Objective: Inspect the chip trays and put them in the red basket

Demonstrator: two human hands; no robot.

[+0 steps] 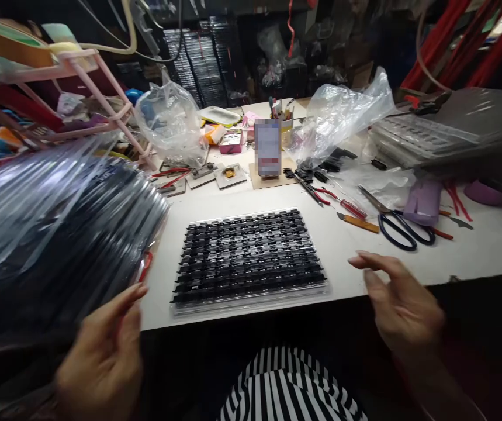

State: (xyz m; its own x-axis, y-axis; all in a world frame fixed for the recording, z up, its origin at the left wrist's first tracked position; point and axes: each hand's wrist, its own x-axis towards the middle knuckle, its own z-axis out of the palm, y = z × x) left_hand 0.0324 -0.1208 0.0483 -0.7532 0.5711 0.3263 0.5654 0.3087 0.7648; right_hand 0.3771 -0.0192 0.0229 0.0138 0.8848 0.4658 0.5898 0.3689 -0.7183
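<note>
A clear plastic tray (251, 304) lies on the white tabletop in front of me, with rows of black slotted parts (251, 251) in it. Left of the tray's near corner, off the table edge, is my left hand (101, 356), its thumb and index finger a little apart. Beyond those fingertips a red handle-like piece (146, 266) lies against the stacked plastic-wrapped trays. To the right of the tray my right hand (397, 304) hovers by the table edge, fingers slightly bent and spread, nothing in it. Neither hand touches the tray.
Plastic-wrapped dark trays (71, 222) are piled at the left. On the right lie scissors (402, 228), a screwdriver (353, 207), a yellow cutter (358, 222) and a purple object (423, 202). A phone (268, 146) stands behind the tray, between crumpled plastic bags (172, 120).
</note>
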